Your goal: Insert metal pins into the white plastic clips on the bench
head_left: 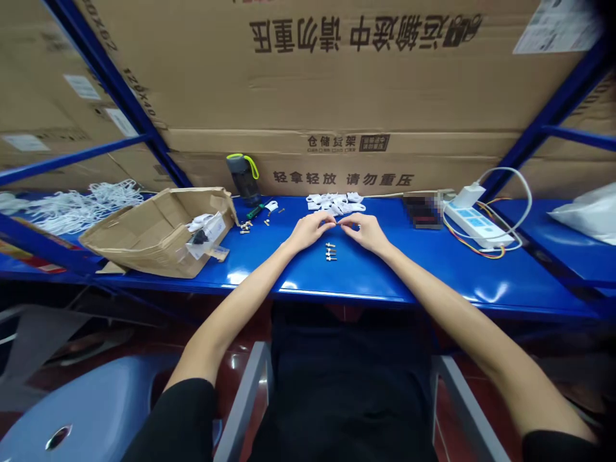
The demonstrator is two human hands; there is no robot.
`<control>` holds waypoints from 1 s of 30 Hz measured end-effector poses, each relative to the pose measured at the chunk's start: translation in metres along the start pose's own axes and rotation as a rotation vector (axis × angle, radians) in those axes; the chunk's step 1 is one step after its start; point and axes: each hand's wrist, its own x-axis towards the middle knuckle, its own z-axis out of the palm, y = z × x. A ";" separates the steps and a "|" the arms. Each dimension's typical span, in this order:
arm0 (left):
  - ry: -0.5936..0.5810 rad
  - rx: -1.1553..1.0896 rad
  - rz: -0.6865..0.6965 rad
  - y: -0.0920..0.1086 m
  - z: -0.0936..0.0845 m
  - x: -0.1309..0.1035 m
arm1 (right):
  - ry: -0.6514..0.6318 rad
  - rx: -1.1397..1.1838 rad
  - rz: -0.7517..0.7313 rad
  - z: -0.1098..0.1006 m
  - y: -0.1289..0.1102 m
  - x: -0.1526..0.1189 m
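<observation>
Above the blue shelf top, my left hand (310,231) and my right hand (364,232) come together, fingertips almost meeting. Both pinch at something small between them, too tiny to name. Just below the hands, several small screw-like pieces with pale bodies (331,251) lie in a short column. Right behind the fingers is a pile of white plastic parts (335,203), partly hidden by the hands. Left of my left hand are a green-handled screwdriver (255,212), one separate white part (271,206) and several small brass-coloured pieces (245,227).
An open cardboard box (144,234) stands at left, with white cords (91,204) beyond it. A dark bottle (244,179) stands at the back. To the right are a dark, blurred object (422,212) and a power strip (476,224) with looping cables. A blue stool (91,410) is below left.
</observation>
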 end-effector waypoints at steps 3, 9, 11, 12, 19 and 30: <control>-0.014 0.058 -0.013 0.003 -0.001 -0.001 | -0.015 -0.026 -0.034 0.002 0.000 0.000; -0.018 0.019 0.020 0.003 0.000 0.001 | 0.011 0.075 0.025 0.004 -0.002 0.000; -0.004 -0.003 0.044 0.003 0.000 0.001 | 0.037 0.105 0.043 0.002 -0.002 0.001; 0.009 -0.013 0.056 0.003 0.000 0.001 | 0.050 0.104 0.050 0.001 -0.002 0.001; 0.038 -0.019 0.115 0.006 -0.008 -0.001 | 0.048 0.033 0.030 -0.006 -0.003 0.000; 0.077 0.059 0.170 0.003 -0.010 -0.002 | 0.044 0.000 0.038 -0.006 -0.009 0.000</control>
